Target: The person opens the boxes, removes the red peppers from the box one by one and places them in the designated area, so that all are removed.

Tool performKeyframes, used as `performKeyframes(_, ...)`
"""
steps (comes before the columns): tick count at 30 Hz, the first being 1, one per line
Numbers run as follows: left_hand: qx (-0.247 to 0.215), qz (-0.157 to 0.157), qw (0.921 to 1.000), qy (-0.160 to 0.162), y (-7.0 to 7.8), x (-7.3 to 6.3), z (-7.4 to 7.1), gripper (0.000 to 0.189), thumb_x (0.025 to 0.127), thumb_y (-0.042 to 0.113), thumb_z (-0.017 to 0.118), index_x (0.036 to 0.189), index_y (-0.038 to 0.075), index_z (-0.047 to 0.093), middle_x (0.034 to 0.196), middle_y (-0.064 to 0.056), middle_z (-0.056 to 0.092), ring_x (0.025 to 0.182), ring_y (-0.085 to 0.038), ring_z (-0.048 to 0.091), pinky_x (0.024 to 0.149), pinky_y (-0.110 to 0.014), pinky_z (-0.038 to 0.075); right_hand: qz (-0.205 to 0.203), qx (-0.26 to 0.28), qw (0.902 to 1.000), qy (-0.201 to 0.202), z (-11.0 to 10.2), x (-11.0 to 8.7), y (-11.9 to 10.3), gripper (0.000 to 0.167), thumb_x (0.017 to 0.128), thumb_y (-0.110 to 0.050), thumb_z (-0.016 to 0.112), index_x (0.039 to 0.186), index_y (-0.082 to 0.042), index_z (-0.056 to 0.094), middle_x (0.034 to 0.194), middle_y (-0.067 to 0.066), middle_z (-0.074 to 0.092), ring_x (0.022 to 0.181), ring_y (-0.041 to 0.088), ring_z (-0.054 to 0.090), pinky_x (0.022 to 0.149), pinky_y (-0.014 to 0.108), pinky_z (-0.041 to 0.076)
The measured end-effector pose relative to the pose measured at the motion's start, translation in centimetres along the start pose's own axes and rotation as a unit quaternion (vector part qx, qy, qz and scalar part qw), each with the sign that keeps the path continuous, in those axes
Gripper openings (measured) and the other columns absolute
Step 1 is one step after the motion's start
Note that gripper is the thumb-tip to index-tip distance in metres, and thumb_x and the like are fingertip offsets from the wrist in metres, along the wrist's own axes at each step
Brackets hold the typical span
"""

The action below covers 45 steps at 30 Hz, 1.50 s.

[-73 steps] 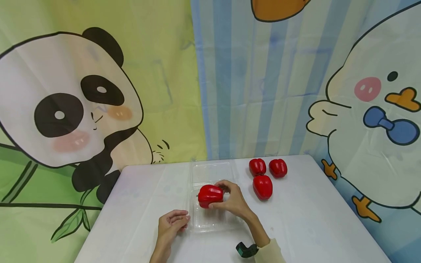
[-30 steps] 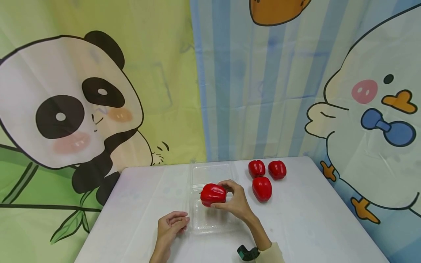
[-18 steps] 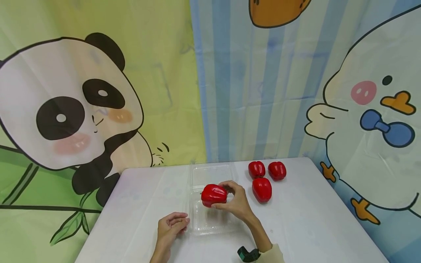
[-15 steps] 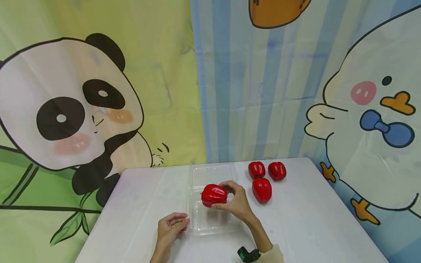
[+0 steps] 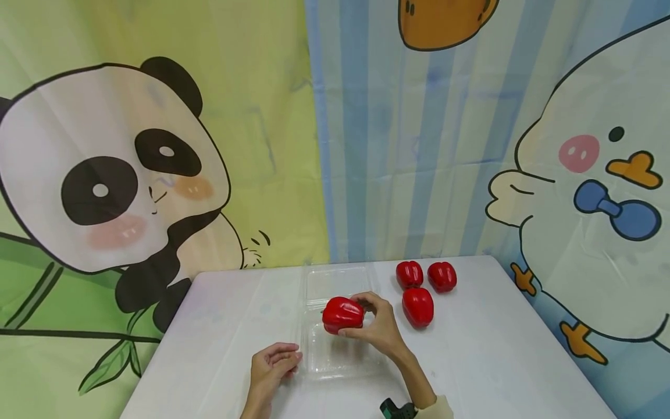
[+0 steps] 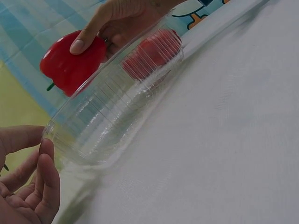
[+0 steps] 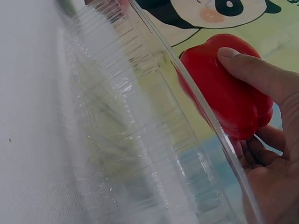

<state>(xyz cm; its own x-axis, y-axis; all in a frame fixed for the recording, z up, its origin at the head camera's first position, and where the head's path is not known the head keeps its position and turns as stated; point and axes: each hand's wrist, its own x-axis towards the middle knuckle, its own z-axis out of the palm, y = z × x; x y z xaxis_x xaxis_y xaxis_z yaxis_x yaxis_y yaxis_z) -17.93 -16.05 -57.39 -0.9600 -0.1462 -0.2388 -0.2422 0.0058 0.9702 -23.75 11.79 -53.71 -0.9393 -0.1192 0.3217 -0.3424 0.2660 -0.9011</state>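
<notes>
My right hand (image 5: 378, 326) holds a red bell pepper (image 5: 342, 315) on its side, thumb along the near face and fingers behind. In the right wrist view the pepper (image 7: 224, 86) shows above the rim of a clear plastic clamshell box (image 7: 140, 135). The box (image 5: 340, 364) lies on the table, its lid (image 5: 335, 284) folded back toward the far edge. At the box's left side, my left hand (image 5: 272, 372) pinches the rim between thumb and finger, plain in the left wrist view, where the pepper's green stem (image 6: 50, 87) also shows.
Three more red bell peppers stand in a group at the back right: one at the near side (image 5: 418, 307), one behind it (image 5: 409, 274) and one to the right (image 5: 442, 276). The white table (image 5: 502, 349) ends at a printed cartoon curtain (image 5: 377, 145).
The pepper in my right hand has shifted slightly right over the box. My left hand keeps its place at the rim. The whole head view has sunk a little in the frame.
</notes>
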Motion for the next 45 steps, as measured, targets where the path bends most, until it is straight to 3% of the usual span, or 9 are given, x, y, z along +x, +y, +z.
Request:
performKeyframes(10, 0.002, 0.006, 1.0, -0.003, -0.02, 0.04, -0.08, 0.031, 0.093, 0.009, 0.085, 0.119, -0.006, 0.075, 0.091, -0.006, 0.082, 0.071, -0.013, 0.072, 0.062, -0.023, 0.059, -0.012, -0.006, 0.9999, 0.007, -0.2, -0.16, 0.18, 0.068, 0.073, -0.026, 0.102, 0.132, -0.016, 0.072, 0.129, 0.001, 0.077, 0.111, 0.02, 0.071, 0.101, 0.038, 0.062)
performKeyframes(20, 0.005, 0.003, 1.0, 0.001, 0.07, 0.01, 0.01, 0.031, 0.092, 0.009, 0.086, 0.118, -0.005, 0.075, 0.091, -0.007, 0.083, 0.07, -0.014, 0.071, 0.062, -0.023, 0.059, 0.012, -0.001, 0.9999, 0.01, -0.46, -0.11, -0.02, 0.069, 0.069, -0.029, 0.104, 0.13, -0.022, 0.073, 0.127, -0.005, 0.077, 0.11, 0.018, 0.071, 0.102, 0.04, 0.061)
performKeyframes(33, 0.007, 0.003, 1.0, 0.004, 0.06, -0.02, 0.03, 0.032, 0.091, 0.007, 0.087, 0.117, -0.006, 0.076, 0.089, -0.006, 0.082, 0.069, -0.014, 0.072, 0.061, -0.023, 0.059, 0.014, 0.002, 0.9999, 0.009, -0.55, -0.18, 0.08, 0.072, 0.069, -0.029, 0.104, 0.133, -0.017, 0.072, 0.128, -0.005, 0.076, 0.112, 0.019, 0.071, 0.104, 0.044, 0.061)
performKeyframes(41, 0.004, 0.004, 1.0, 0.004, 0.08, -0.04, 0.07, 0.031, 0.091, 0.007, 0.086, 0.117, -0.006, 0.076, 0.089, -0.006, 0.082, 0.069, -0.014, 0.071, 0.061, -0.023, 0.059, 0.014, 0.0, 0.9999, 0.01, -0.62, -0.21, 0.25, 0.07, 0.069, -0.029, 0.105, 0.131, -0.023, 0.072, 0.128, -0.005, 0.076, 0.111, 0.018, 0.072, 0.104, 0.042, 0.061)
performKeyframes(45, 0.002, 0.003, 1.0, 0.005, 0.1, 0.02, 0.13, 0.03, 0.092, 0.007, 0.086, 0.116, -0.006, 0.076, 0.088, -0.006, 0.082, 0.068, -0.013, 0.071, 0.06, -0.023, 0.059, 0.009, -0.001, 0.9999, 0.01, -0.67, -0.2, 0.3, 0.072, 0.069, -0.028, 0.104, 0.133, -0.017, 0.072, 0.128, -0.005, 0.077, 0.111, 0.019, 0.072, 0.103, 0.043, 0.062)
